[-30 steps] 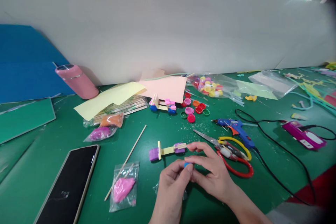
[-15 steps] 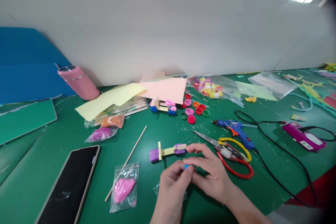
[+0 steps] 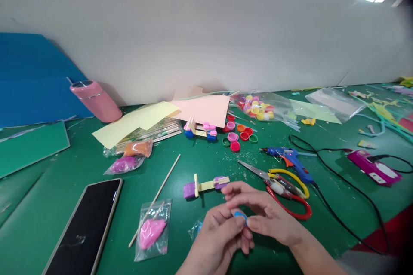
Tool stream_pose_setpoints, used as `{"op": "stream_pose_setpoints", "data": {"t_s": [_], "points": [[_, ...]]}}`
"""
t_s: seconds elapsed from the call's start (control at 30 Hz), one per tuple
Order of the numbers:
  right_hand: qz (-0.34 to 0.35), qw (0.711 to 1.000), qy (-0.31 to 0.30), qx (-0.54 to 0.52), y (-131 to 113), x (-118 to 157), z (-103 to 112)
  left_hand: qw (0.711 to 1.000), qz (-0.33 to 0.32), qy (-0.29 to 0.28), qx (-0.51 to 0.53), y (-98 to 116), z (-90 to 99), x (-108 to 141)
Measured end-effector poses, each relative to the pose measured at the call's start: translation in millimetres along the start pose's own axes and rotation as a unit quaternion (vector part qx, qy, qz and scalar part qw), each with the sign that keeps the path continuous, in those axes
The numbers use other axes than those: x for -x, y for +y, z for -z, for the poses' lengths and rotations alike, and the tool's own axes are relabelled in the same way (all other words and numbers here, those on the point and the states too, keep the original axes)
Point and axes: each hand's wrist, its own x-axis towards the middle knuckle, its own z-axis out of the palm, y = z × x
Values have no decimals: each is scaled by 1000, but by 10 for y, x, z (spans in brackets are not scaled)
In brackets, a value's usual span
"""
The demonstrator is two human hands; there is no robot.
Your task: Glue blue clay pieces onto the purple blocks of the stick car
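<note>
A small piece of blue clay [image 3: 240,215] is pinched between the fingertips of both hands. My left hand [image 3: 222,232] grips it from the left, thumb on top. From the right, my right hand [image 3: 264,212] presses thumb and fingers against its edge. Just beyond the hands lies a small model [image 3: 206,186] of pale sticks with purple clay ends. Farther back stands a similar model with blue and pink clay [image 3: 200,130]. Partly hidden behind my left hand is a clear bag [image 3: 195,228] with something blue inside.
Scissors [image 3: 261,172] and pliers with yellow and red handles, a blue glue gun [image 3: 290,161] and its black cord lie right. Left are a phone [image 3: 85,227], bagged pink clay [image 3: 151,233] and a stick [image 3: 167,176]. Bottle caps [image 3: 235,146] lie behind.
Both hands have shifted slightly right and turned, and the blue clay has moved right with them. More of the bag beside my left hand shows.
</note>
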Motion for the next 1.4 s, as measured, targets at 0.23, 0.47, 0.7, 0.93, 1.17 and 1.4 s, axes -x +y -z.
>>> {"op": "stream_pose_setpoints", "data": {"t_s": [0.23,0.47,0.7,0.93,1.17,1.4], "points": [[-1,1000,18,1,2,-17,-1,1000,-4,-11,4,-20,-6,-28],[19,996,19,87,-7,-38,-7,997,-2,62,40,6,-2,-15],[20,992,26,118,-11,-37,-12,996,4,82,34,19,-25,-7],[26,992,33,119,7,-24,-6,996,6,74,40,25,-19,-21],[27,993,37,109,10,-22,-14,997,5,68,37,18,-24,-17],[26,993,34,109,10,-24,-18,996,15,74,37,25,-27,-5]]}}
